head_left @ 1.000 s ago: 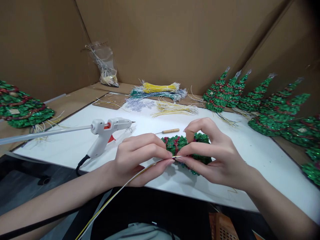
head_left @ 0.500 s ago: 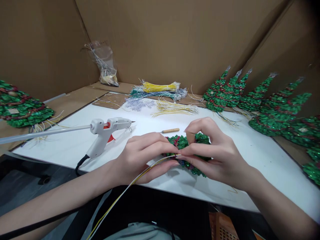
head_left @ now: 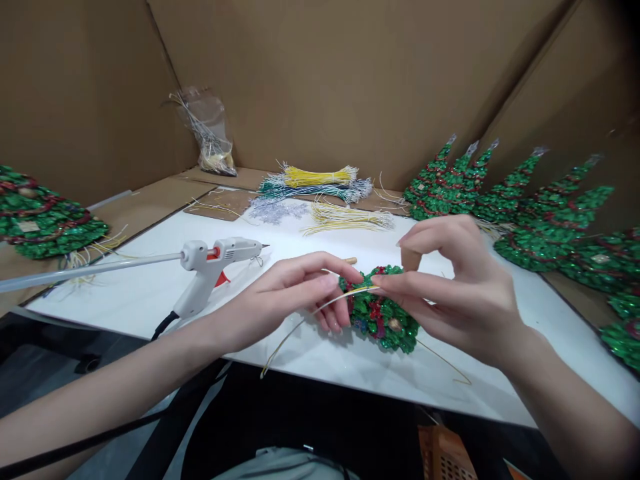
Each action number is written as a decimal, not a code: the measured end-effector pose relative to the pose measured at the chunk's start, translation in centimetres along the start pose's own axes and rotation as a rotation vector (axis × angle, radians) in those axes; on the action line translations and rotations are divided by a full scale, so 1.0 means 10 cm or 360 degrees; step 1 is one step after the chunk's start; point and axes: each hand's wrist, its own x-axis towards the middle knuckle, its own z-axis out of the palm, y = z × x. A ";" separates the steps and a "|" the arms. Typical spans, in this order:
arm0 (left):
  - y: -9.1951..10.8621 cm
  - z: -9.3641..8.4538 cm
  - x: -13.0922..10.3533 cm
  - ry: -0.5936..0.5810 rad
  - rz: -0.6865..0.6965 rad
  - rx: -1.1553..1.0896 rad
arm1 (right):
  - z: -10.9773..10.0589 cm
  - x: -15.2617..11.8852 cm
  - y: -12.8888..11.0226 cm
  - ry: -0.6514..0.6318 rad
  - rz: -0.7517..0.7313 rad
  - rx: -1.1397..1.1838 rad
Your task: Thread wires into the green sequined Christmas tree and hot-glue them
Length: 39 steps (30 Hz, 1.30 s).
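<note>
A small green Christmas tree ornament (head_left: 383, 317) with red garland and a gold bead lies tilted between my two hands, just above the white board. My left hand (head_left: 300, 293) grips its left end, with the index fingertip against the foliage and the other fingers curled at the side. Thumb and forefinger of my right hand (head_left: 455, 287) pinch a pair of yellow and white wires (head_left: 320, 308) over the tree. The wires' loose end hangs down to the left, below my left hand. Another thin yellow wire (head_left: 447, 360) trails out at the tree's right side.
A white glue gun (head_left: 205, 267) stands at left with a long glue stick. A wooden-handled tool (head_left: 351, 261) is mostly hidden behind my left hand. Wire bundles (head_left: 320, 176) and clear plastic pieces (head_left: 280, 211) lie at the back. Finished-looking trees (head_left: 520, 193) line the right; one tree (head_left: 50, 217) stands left.
The wires' trailing end has drawn up, so less hangs at lower left. My right hand has moved right and slightly up. The tree has turned, and my left thumb has shifted above the wires.
</note>
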 end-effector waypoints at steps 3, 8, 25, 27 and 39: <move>0.09 0.10 0.02 0.0094 0.0059 0.0139 | 0.02 0.01 0.02 -0.0042 -0.0011 0.0030; 0.11 0.20 0.04 0.0591 0.0574 0.1119 | 0.06 0.02 0.04 -0.0021 -0.0023 0.0119; -0.07 0.22 0.01 0.0605 0.1054 0.1835 | 0.09 -0.08 0.11 -0.0159 0.0155 0.0463; -0.05 0.23 0.01 0.0586 0.1050 0.1772 | 0.08 -0.09 0.12 -0.0184 0.0167 0.0536; -0.05 0.24 -0.01 0.0647 0.1277 0.1922 | 0.04 -0.08 0.09 -0.0304 0.0361 0.0804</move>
